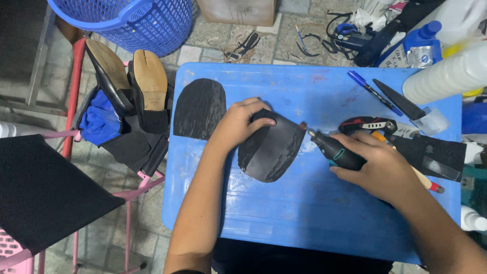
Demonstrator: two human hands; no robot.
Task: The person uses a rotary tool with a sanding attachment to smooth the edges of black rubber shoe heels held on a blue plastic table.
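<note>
My left hand [237,125] presses down on a black rubber sole piece [271,149] lying on the blue plastic table [304,218], fingers curled over its top edge. My right hand [378,165] grips a black rotary tool [335,150] whose tip touches the right edge of that sole piece. A second black sole piece [199,108] lies flat on the table to the left, untouched.
A pair of boots [133,86] rests soles up on a pink stool at left, below a blue mesh basket [132,20]. A blue pen [374,92], a knife [401,100], a black sheet [431,155], white bottles [446,76] and cables crowd the right.
</note>
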